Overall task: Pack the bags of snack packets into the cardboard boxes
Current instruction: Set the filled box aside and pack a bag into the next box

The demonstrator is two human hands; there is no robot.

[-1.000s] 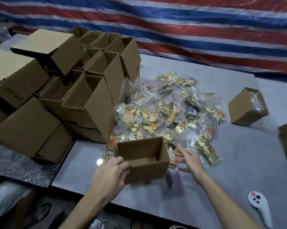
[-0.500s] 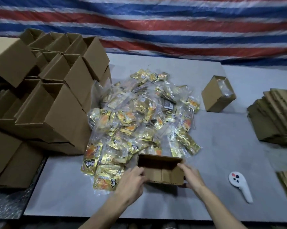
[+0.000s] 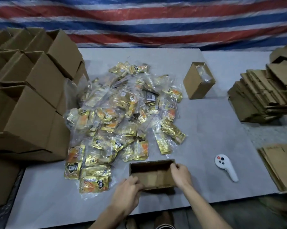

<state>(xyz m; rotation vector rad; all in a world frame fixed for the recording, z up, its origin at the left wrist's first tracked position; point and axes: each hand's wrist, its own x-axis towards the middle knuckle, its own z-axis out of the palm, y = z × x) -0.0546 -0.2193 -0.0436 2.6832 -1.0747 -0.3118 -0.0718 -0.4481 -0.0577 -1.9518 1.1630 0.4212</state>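
A small open cardboard box (image 3: 150,175) stands upright near the table's front edge, with nothing visible inside. My left hand (image 3: 128,192) grips its near left corner. My right hand (image 3: 180,175) curls over its right rim. Just behind and to the left lies a heap of clear bags of gold snack packets (image 3: 122,113). A second small box (image 3: 198,80) with a clear bag inside lies on its side at the back right of the heap.
Several open cardboard boxes (image 3: 32,90) are stacked along the left. Flattened cardboard (image 3: 261,95) is piled at the right, with more flat sheets (image 3: 281,164) at the near right. A white remote (image 3: 225,166) lies right of the box on the grey table (image 3: 205,126).
The box came down from the front of the heap to the table's near edge. Both hands stayed on it, and my right hand went from beside it to over its right rim.
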